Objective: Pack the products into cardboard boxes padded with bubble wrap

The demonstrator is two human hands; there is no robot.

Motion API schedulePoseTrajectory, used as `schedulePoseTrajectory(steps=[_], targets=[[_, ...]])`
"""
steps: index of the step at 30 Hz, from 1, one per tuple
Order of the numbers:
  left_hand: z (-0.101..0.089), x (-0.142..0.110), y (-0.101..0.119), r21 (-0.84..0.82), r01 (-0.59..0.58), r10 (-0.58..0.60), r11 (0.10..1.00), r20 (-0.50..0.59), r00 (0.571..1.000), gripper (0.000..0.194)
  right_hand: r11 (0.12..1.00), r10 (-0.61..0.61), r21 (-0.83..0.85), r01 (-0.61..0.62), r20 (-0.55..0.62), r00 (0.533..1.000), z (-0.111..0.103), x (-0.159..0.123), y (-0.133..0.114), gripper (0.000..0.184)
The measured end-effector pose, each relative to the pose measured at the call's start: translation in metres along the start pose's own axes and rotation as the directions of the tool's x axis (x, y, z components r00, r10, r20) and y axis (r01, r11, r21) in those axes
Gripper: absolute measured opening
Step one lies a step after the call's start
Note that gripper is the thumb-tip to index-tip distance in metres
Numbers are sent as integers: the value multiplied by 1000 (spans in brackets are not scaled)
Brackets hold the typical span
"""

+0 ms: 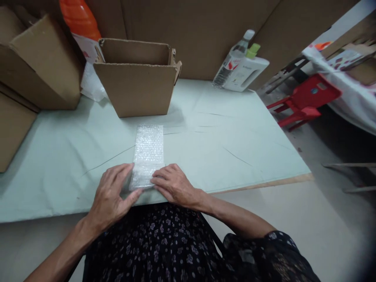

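Observation:
A narrow strip of clear bubble wrap (149, 143) lies flat on the pale green table cover, its long side running away from me. The end nearest me looks folded over and thicker; whether something is inside it I cannot make out. My left hand (113, 192) grips the near left corner, fingers along the left edge and thumb at the near edge. On the near right corner, my right hand (174, 184) has its fingers bent over the wrap, the thumb tucked low by the near edge.
Beyond the wrap stands an open cardboard box (142, 90). More cardboard boxes (49, 66) crowd the left, beside an orange bottle (79, 19) and crumpled bubble wrap (92, 84). A clear bottle (232, 60) and a white jug (246, 72) stand back right. A red chair (311, 98) is off the table.

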State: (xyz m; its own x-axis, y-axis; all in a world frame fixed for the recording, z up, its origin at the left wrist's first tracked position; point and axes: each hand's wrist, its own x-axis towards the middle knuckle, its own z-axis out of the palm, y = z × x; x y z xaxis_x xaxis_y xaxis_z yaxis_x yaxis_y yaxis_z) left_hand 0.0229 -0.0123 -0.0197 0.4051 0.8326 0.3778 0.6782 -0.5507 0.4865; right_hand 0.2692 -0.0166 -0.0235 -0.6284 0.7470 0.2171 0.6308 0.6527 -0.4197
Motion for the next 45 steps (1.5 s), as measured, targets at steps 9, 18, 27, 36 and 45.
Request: schedulePoseTrajectory(steps=[9,18,27,36,45], targets=[[1,3,-1,-174,194,-181,965,90,979,35,962,189,225,-155,-141,972,-9,2,6,24],[13,15,-14,92,36,-31,995,-64,998,33,981,-54,-191,41,-63,997,-5,14,13,20],[-3,7,0,-129,-19,23,991,30,999,40,988,97,127,-87,-76,992,-15,13,14,24],[15,21,-19,70,-34,40,997,-89,995,40,981,-61,-184,56,-26,998,-12,17,16,30],[-2,7,-4,-132,33,-30,991,26,999,42,992,61,112,-60,-3,998,-15,20,16,27]])
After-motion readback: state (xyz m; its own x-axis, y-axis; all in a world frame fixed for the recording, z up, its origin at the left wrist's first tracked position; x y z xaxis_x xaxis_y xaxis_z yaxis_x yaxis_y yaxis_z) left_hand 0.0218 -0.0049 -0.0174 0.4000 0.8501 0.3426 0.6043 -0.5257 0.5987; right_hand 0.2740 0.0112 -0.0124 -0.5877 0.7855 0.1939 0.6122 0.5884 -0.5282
